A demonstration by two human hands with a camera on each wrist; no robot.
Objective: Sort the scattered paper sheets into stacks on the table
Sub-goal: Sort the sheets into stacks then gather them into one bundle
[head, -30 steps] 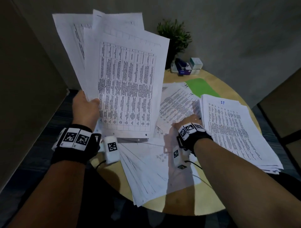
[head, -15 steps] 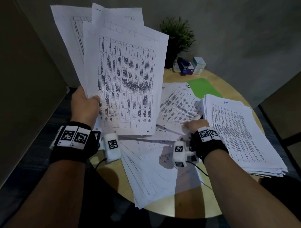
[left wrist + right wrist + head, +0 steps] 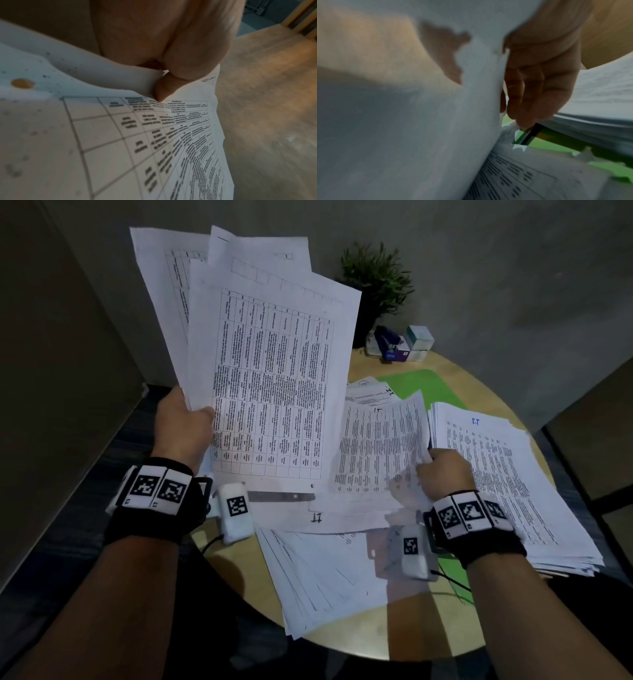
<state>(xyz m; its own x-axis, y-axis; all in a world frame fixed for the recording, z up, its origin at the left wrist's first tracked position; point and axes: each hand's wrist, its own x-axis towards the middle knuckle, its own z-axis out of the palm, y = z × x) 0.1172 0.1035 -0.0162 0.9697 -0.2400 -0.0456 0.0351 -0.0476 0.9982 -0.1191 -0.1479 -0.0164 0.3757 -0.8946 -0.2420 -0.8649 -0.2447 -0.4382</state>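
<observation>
From the head view, we are holding a fan of sheets [image 3: 260, 364] upright in our left hand [image 3: 185, 426], pinched at its seven o'clock corner, while our right hand [image 3: 445, 472] is grasping a loose sheet [image 3: 380, 446] above the bench [image 3: 387, 631], just beside the stack [image 3: 513, 474] at three o'clock. The fan is splaying; sheets may slide out.

In the left wrist view, our thumb [image 3: 164, 88] is clamping only the paper's margin, a thin hold.

In the right wrist view, our fingers [image 3: 532, 94] are curling behind the lifted sheet [image 3: 419, 121]; a tug could crease it.
</observation>
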